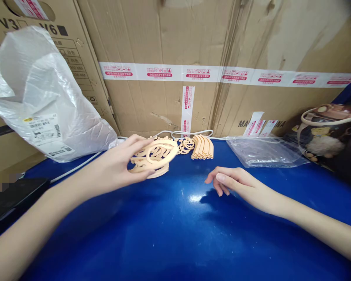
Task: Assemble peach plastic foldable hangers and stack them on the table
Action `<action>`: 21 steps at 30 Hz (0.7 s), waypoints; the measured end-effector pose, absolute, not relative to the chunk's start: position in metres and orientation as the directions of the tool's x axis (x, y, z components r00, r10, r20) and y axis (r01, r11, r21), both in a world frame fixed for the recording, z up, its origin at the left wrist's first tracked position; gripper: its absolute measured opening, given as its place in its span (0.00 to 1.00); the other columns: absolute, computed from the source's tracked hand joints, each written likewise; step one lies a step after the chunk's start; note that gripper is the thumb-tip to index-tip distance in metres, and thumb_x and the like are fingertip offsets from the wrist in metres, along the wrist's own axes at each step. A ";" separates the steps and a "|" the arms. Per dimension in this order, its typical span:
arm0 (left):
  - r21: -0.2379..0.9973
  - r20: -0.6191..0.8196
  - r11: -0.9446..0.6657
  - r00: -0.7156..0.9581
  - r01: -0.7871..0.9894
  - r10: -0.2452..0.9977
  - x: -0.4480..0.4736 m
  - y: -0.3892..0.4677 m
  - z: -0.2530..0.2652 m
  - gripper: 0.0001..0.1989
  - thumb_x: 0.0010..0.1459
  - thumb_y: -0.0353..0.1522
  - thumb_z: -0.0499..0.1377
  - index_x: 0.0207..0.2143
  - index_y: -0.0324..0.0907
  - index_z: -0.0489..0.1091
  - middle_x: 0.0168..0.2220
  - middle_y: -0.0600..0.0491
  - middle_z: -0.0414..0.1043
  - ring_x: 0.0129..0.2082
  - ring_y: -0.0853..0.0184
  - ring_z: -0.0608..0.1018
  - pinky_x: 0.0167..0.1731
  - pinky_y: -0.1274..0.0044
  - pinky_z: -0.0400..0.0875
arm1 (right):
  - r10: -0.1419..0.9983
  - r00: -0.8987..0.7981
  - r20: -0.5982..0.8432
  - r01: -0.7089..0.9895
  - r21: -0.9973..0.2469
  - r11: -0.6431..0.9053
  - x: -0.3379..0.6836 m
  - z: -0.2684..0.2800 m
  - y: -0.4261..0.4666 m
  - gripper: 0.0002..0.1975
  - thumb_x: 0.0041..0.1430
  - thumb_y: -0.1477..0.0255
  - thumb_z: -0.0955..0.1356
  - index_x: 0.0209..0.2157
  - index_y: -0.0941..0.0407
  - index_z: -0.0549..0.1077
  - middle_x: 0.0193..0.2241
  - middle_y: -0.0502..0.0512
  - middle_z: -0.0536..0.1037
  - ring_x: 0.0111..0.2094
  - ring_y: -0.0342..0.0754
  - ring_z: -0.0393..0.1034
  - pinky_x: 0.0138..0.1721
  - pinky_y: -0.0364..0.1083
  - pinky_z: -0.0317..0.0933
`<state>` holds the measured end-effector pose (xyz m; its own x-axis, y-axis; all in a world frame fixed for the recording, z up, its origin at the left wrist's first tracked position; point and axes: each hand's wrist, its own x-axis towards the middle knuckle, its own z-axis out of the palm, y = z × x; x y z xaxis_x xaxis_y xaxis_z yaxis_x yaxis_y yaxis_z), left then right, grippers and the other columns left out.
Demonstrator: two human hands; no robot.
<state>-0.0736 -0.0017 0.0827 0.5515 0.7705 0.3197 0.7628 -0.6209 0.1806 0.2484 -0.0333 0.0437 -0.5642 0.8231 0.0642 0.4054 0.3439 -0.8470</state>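
Note:
My left hand (123, 160) is closed on a cream-coloured oval ring piece (173, 153), thumb on the near side and fingers over the far side. Beneath and behind it lie more cream curved pieces (159, 171), partly hidden by the hand and ring. Several small cream hook-shaped pieces (186, 145) sit just beyond. To their right stands a neat row of curved cream strips (203, 147). My right hand (234, 183) hovers over the blue table, fingers loosely bent and apart, with nothing in it.
The blue table (175, 234) backs onto taped cardboard boxes (152, 39). At the left stands a white plastic bag (55, 101) above a dark object (14, 203). A clear plastic bag (266, 152) lies back right, near a dark bag with trinkets (324, 132). A white cable (76, 168) runs along the back.

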 end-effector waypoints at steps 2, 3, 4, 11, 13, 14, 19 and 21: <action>0.179 0.301 -0.544 0.481 0.820 0.823 -0.087 0.007 0.084 0.32 0.56 0.47 0.56 0.60 0.46 0.57 0.53 0.49 0.63 0.50 0.55 0.71 0.48 0.68 0.69 | 0.812 -0.580 0.064 0.423 -0.828 0.367 0.247 0.047 -0.035 0.18 0.68 0.60 0.58 0.41 0.55 0.73 0.28 0.49 0.72 0.30 0.42 0.65 0.31 0.41 0.57; 0.177 0.288 -0.509 0.450 0.842 0.845 -0.092 0.010 0.083 0.33 0.55 0.48 0.57 0.60 0.46 0.57 0.53 0.48 0.63 0.50 0.54 0.71 0.49 0.67 0.68 | 0.809 -0.584 0.067 0.430 -0.820 0.378 0.246 0.048 -0.036 0.17 0.68 0.60 0.58 0.41 0.55 0.73 0.28 0.49 0.72 0.30 0.42 0.65 0.32 0.41 0.57; 0.177 0.265 -0.478 0.427 0.860 0.865 -0.096 0.013 0.082 0.33 0.54 0.48 0.57 0.59 0.45 0.58 0.54 0.48 0.63 0.50 0.54 0.71 0.49 0.67 0.68 | 0.807 -0.586 0.068 0.439 -0.811 0.387 0.246 0.050 -0.037 0.17 0.68 0.60 0.59 0.41 0.56 0.73 0.28 0.49 0.72 0.30 0.41 0.65 0.32 0.41 0.57; 0.201 0.116 -0.470 0.455 0.859 0.883 -0.106 0.026 0.075 0.34 0.51 0.50 0.58 0.56 0.44 0.62 0.54 0.47 0.67 0.52 0.52 0.71 0.49 0.68 0.68 | 0.797 -0.598 0.085 0.498 -0.740 0.452 0.243 0.050 -0.038 0.17 0.67 0.60 0.59 0.39 0.56 0.73 0.26 0.48 0.73 0.29 0.42 0.66 0.31 0.41 0.58; 0.222 0.100 -0.466 0.456 0.856 0.884 -0.106 0.028 0.072 0.34 0.51 0.51 0.57 0.57 0.45 0.62 0.55 0.48 0.67 0.53 0.52 0.71 0.51 0.68 0.67 | 0.779 -0.616 0.119 0.530 -0.668 0.522 0.243 0.045 -0.036 0.16 0.68 0.62 0.59 0.39 0.56 0.73 0.27 0.49 0.74 0.30 0.43 0.67 0.32 0.42 0.59; 0.238 0.090 -0.458 0.450 0.857 0.889 -0.106 0.029 0.070 0.34 0.52 0.51 0.57 0.58 0.45 0.62 0.56 0.48 0.66 0.54 0.53 0.70 0.51 0.69 0.66 | 0.762 -0.629 0.152 0.548 -0.608 0.574 0.243 0.042 -0.036 0.15 0.68 0.63 0.59 0.38 0.56 0.73 0.29 0.50 0.75 0.31 0.44 0.68 0.34 0.43 0.60; 0.289 0.050 -0.453 0.459 0.843 0.887 -0.102 0.027 0.065 0.38 0.51 0.52 0.57 0.60 0.45 0.59 0.60 0.50 0.63 0.57 0.55 0.68 0.56 0.71 0.62 | 0.631 -0.728 0.268 0.574 -0.266 0.774 0.243 0.027 -0.030 0.13 0.66 0.66 0.62 0.47 0.54 0.72 0.52 0.57 0.71 0.52 0.50 0.64 0.53 0.50 0.58; 0.288 0.043 -0.449 0.456 0.846 0.889 -0.100 0.026 0.065 0.38 0.51 0.52 0.57 0.61 0.45 0.58 0.60 0.51 0.62 0.57 0.56 0.67 0.56 0.71 0.62 | 0.612 -0.753 0.241 0.576 -0.209 0.791 0.244 0.023 -0.029 0.18 0.65 0.63 0.63 0.53 0.53 0.68 0.59 0.57 0.64 0.58 0.52 0.58 0.57 0.53 0.55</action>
